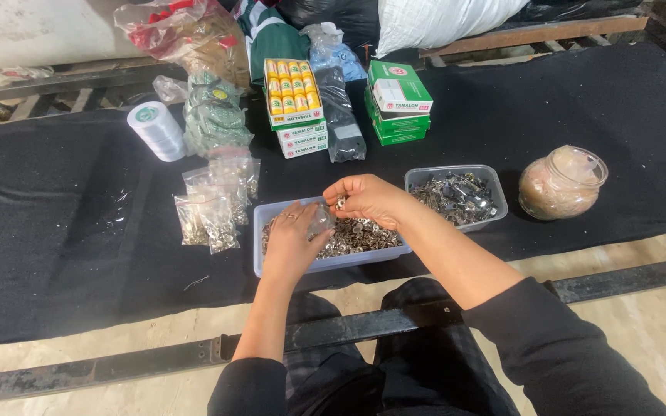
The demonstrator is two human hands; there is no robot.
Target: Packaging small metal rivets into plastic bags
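Observation:
A clear plastic tray (260, 248) full of small silver metal rings sits on the black cloth in front of me. My left hand (290, 239) rests over its left part and holds a small clear plastic bag (322, 219) at the fingertips. My right hand (365, 199) hovers just above the tray, its fingers pinched on a few metal rings (341, 204) right beside the bag's mouth. Both forearms are bare, with dark sleeves pushed up.
A second clear tray (495, 189) of mixed metal parts stands to the right, then a lidded glass jar (561, 183). Filled small bags (211, 209) lie to the left. Behind are a white thread spool (156, 129), boxes of yellow spools (293, 96) and green boxes (396, 100).

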